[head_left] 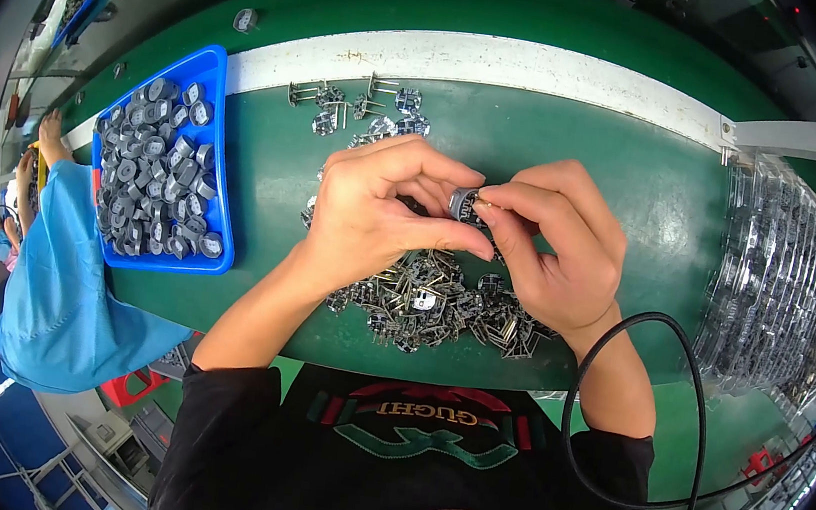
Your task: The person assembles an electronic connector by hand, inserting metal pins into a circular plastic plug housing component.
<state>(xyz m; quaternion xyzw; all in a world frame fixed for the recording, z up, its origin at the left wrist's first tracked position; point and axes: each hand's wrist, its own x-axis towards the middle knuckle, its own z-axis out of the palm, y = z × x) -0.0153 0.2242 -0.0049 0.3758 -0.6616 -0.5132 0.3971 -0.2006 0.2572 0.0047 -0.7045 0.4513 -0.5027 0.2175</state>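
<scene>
Over the green worktop [562,137], my two hands meet at one small dark grey round part [465,205]. My left hand [375,191] grips it from the left, between thumb and fingers. From the right, my right hand [563,234] pinches at its edge with thumb and forefinger; whether a pin or other small piece sits in that pinch is hidden. Below my hands lies a loose heap of small metal parts with long pins [424,292]. More such pinned parts [407,101] lie beyond my left hand.
At the left, a blue tray [223,204] holds many grey round parts. Stacked clear plastic trays [778,277] stand at the right. A black cable [621,325] loops by my right forearm. A white rail [481,59] borders the far side. A person in a blue garment [72,287] is at the left.
</scene>
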